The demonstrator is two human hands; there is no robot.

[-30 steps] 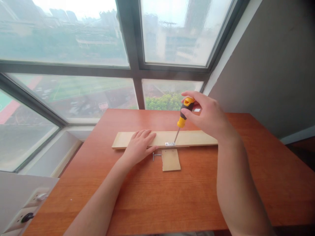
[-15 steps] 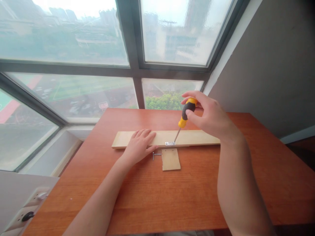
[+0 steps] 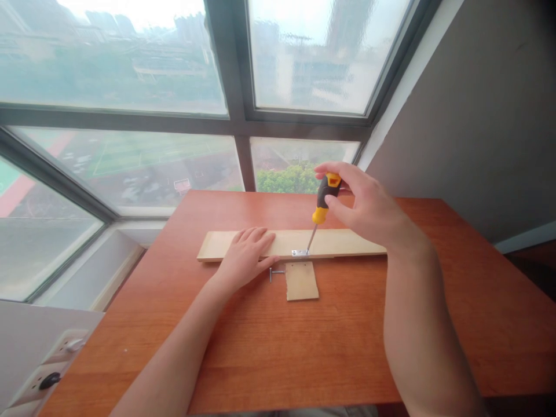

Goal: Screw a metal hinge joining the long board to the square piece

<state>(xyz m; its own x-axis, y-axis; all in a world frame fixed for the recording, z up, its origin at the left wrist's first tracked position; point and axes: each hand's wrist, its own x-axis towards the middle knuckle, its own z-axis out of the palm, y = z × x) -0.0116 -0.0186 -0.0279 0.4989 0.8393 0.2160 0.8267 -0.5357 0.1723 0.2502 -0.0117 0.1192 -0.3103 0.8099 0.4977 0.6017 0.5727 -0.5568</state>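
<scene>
A long pale wooden plank lies across the orange-brown table. My left hand rests flat on the plank's left part, fingers stretched out. My right hand is wrapped round the yellow-and-black handle of a screwdriver. The screwdriver's tip stands on a small metal bracket at the plank's near edge. A small square wooden piece lies just below the bracket. A loose screw lies beside my left thumb.
Large windows rise behind the table's far edge. A grey wall stands at the right. A white power strip sits off the table at the lower left.
My right fingers have shifted round the screwdriver handle, which has turned and leaned slightly left. The left hand and the plank have stayed put.
</scene>
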